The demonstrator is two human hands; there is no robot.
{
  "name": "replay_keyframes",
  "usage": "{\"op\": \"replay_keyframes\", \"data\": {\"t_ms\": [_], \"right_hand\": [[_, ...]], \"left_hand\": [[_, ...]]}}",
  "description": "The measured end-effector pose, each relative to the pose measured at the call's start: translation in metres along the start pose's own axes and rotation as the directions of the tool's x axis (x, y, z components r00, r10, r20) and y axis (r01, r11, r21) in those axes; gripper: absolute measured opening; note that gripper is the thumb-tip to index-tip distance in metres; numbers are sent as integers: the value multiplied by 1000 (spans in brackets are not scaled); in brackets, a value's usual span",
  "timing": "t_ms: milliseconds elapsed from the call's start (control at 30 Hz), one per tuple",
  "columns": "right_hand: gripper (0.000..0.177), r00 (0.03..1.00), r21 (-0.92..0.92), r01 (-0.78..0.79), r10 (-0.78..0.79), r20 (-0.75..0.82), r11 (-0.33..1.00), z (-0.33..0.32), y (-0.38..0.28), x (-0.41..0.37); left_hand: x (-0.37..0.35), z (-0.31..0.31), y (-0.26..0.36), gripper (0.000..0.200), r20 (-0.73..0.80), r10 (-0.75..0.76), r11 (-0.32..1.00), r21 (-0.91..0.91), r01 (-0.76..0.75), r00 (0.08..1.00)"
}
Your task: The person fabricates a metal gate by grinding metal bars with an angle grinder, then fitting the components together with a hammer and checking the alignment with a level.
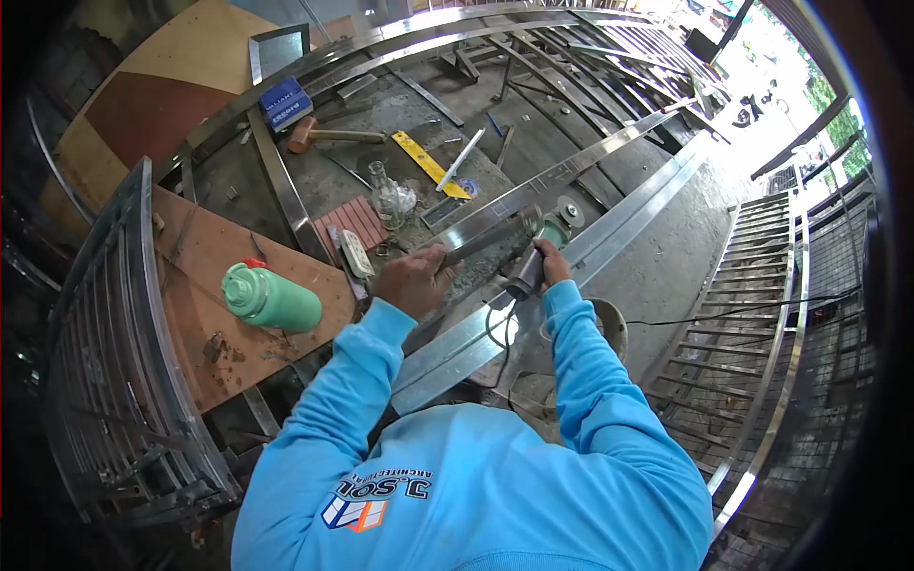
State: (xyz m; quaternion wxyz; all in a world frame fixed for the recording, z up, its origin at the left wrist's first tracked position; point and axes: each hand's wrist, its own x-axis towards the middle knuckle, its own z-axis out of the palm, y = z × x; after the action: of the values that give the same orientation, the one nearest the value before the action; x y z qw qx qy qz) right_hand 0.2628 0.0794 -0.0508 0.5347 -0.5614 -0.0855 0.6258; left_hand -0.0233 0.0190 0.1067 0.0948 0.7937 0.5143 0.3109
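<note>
My right hand (552, 264) is wrapped round the body of an angle grinder (525, 273), whose disc (570, 211) points away from me. A cord loops down from its rear end. My left hand (411, 283) is closed on the near end of a flat metal bar (490, 240), fingers curled over its edge. The bar's far end lies close beside the grinder head. Under both hands run long shiny metal tubes (609, 228), laid side by side across the work area.
On the brown board (205, 352) at left stands a mint-green bottle (273, 299). Farther off lie a mallet (302, 135), a blue box (285, 104), a yellow square (428, 162) and a glass bottle (387, 198). Metal grilles (733, 333) stand at right and left; a black cord (705, 314) crosses at right.
</note>
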Motion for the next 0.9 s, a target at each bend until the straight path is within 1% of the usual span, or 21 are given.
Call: {"op": "replay_keyframes", "data": {"t_ms": [33, 67, 167, 200, 300, 333, 367, 400, 433, 500, 533, 600, 700, 733, 833, 867, 900], "right_hand": [[38, 998, 27, 37, -36, -43, 999, 6, 13, 16], [42, 995, 41, 55, -52, -85, 998, 20, 19, 16], [47, 979, 105, 134, -116, -168, 985, 50, 43, 26], [55, 972, 72, 121, -104, -210, 990, 56, 50, 31], [68, 916, -91, 165, -187, -354, 982, 68, 73, 37], [81, 905, -169, 223, -268, -331, 960, 70, 77, 36], [83, 890, -346, 161, -288, -353, 924, 70, 78, 37], [86, 876, -511, 87, -310, -370, 855, 72, 71, 32], [88, 861, -655, 7, -338, -381, 756, 75, 63, 26], [90, 892, -693, -73, -264, -367, 718, 77, 53, 18], [91, 901, -726, -93, -253, -353, 682, 73, 51, 21], [99, 924, -814, -102, -248, -291, 572, 69, 50, 21], [91, 936, -896, -146, -235, -262, 419, 71, 58, 35], [83, 966, -940, -109, -188, -177, 323, 74, 54, 32], [78, 966, -961, -101, -204, -156, 256, 71, 64, 55], [80, 953, -949, -106, -243, -182, 296, 67, 71, 66], [77, 963, -966, -79, -230, -138, 248, 68, 69, 67]], "left_hand": [[-3, -10, 11, 22, -4, -79, 996, -50, 79, 997], [-7, -17, 18, 28, 0, -144, 989, -40, 144, 990], [-18, -40, 27, 27, 32, -205, 948, -243, 206, 978], [-23, -46, 31, 27, 16, -222, 937, -274, 218, 975], [-37, -53, 33, 23, -74, -245, 900, -388, 198, 967], [-42, -56, 32, 20, -38, -274, 884, -403, 236, 961], [-47, -57, 30, 20, -16, -300, 859, -439, 263, 954], [-53, -57, 27, 20, 11, -325, 831, -474, 291, 946], [-58, -59, 25, 20, 37, -347, 800, -509, 317, 937], [-64, -64, 22, 20, -22, -289, 842, -481, 243, 957], [-66, -66, 21, 20, -56, -260, 860, -468, 205, 964], [-69, -71, 21, 21, -36, -270, 829, -517, 213, 962], [-78, -74, 18, 20, -19, -270, 811, -543, 217, 963], [-80, -74, 15, 20, -18, -266, 813, -542, 214, 964], [-85, -76, 7, 19, -11, -222, 830, -527, 183, 975], [-83, -78, 6, 17, -23, -211, 847, -504, 171, 977], [-80, -80, 6, 16, -33, -201, 861, -483, 161, 979]]}}
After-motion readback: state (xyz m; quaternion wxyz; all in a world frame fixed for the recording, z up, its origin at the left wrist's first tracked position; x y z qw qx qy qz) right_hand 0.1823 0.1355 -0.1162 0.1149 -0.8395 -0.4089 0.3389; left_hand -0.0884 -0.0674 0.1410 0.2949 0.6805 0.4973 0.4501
